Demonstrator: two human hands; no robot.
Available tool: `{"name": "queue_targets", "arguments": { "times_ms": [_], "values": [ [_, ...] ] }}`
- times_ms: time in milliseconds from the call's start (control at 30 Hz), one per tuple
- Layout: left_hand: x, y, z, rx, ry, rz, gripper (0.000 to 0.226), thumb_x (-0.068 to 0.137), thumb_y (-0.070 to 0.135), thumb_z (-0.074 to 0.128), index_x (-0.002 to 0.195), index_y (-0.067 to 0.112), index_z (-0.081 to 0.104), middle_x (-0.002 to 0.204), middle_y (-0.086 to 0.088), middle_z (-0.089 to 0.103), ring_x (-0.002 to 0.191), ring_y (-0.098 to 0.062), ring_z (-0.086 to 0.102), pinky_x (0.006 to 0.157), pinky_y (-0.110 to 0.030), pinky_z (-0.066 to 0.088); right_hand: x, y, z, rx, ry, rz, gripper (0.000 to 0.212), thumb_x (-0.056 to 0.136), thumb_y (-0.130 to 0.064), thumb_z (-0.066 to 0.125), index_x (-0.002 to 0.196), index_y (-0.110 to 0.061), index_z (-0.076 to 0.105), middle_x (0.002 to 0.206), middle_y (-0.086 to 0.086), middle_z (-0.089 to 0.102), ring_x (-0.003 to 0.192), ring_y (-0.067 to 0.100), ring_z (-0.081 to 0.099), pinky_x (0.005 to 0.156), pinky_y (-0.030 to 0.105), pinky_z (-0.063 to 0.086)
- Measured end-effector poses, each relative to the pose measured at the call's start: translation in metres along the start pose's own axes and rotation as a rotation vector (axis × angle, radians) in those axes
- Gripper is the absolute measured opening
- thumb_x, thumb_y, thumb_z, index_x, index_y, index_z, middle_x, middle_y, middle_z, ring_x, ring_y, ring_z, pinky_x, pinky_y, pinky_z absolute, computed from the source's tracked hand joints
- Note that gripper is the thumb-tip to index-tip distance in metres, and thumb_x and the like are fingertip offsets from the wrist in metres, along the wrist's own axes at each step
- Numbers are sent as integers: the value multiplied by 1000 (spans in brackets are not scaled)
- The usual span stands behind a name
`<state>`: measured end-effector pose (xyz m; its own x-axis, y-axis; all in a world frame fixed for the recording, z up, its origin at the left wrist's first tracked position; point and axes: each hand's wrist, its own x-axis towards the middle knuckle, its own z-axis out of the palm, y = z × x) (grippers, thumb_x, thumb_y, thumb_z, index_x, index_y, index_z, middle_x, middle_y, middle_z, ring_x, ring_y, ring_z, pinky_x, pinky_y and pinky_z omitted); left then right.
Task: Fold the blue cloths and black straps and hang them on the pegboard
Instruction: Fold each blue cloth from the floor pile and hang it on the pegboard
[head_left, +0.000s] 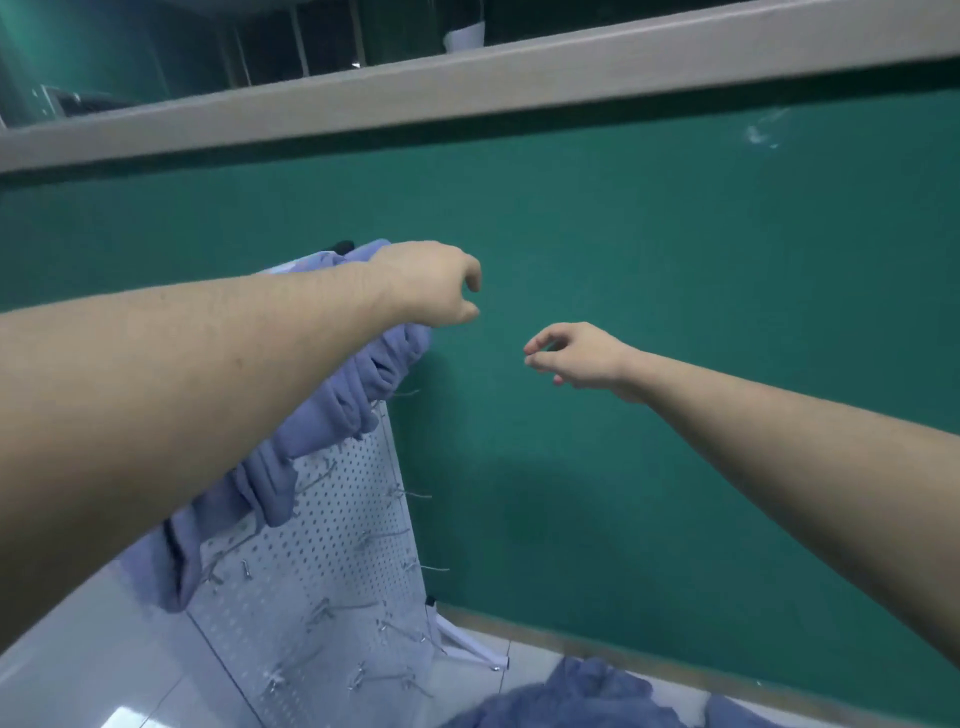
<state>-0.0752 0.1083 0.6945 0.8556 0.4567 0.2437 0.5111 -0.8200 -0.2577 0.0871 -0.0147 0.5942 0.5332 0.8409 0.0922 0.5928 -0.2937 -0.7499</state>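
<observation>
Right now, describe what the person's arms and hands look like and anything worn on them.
Both forearms are bare, with no sleeve in view. The left hand and right hand wear no gloves, and no watch, ring or band shows on either wrist.

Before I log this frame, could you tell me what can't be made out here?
- Pegboard top: head view, hidden by left arm and hung blue cloths.
- Cloth pile: cut off by bottom edge.
- Black straps: none clearly identifiable.
- Hooks: blurred.

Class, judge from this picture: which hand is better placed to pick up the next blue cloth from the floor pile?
Probably the right hand: it hangs empty, more nearly above the floor pile. The left hand is up by the pegboard.
</observation>
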Motion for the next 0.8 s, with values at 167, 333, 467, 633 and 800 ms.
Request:
{"name": "queue_targets", "arguments": {
  "times_ms": [167, 333, 467, 633, 800],
  "values": [
    [-41, 68, 27, -101, -50, 97, 40, 94, 55, 53, 128, 36, 58, 131, 8, 62, 121, -19, 58, 96, -37, 50, -75, 35, -16, -110, -27, 62, 15, 94, -29, 65, 108, -25, 67, 114, 3, 71, 73, 13, 62, 59, 18, 43],
    [-78, 126, 75, -166, -197, 159, 44, 94, 63, 49, 128, 37, 57, 126, 10, 64, 117, -18, 58, 88, -33, 46, -135, 75, -12, -123, -25, 135, 18, 94, -29, 65, 111, -25, 67, 111, 5, 71, 76, 16, 63, 62, 20, 46],
    [-102, 160, 128, -204, -317, 194, 46, 95, 62, 49, 132, 36, 54, 126, 9, 64, 117, -18, 58, 81, -31, 41, -164, 117, 3, -118, -39, 203, 14, 94, -28, 65, 108, -26, 66, 101, 2, 69, 73, 14, 62, 56, 16, 42],
    [-118, 188, 207, -290, -429, 200, 44, 94, 60, 52, 131, 36, 54, 126, 6, 64, 115, -21, 59, 82, -31, 43, -171, 178, 35, -99, -81, 261, 13, 94, -20, 65, 107, -21, 65, 92, 5, 65, 69, 16, 59, 49, 8, 41],
    [-122, 208, 294, -411, -496, 140, 43, 95, 56, 54, 134, 37, 52, 129, 7, 63, 117, -20, 59, 89, -32, 48, -154, 246, 81, -50, -156, 331, 16, 94, -18, 65, 109, -19, 65, 82, 0, 62, 70, 14, 57, 50, 9, 40]
  ]
}}
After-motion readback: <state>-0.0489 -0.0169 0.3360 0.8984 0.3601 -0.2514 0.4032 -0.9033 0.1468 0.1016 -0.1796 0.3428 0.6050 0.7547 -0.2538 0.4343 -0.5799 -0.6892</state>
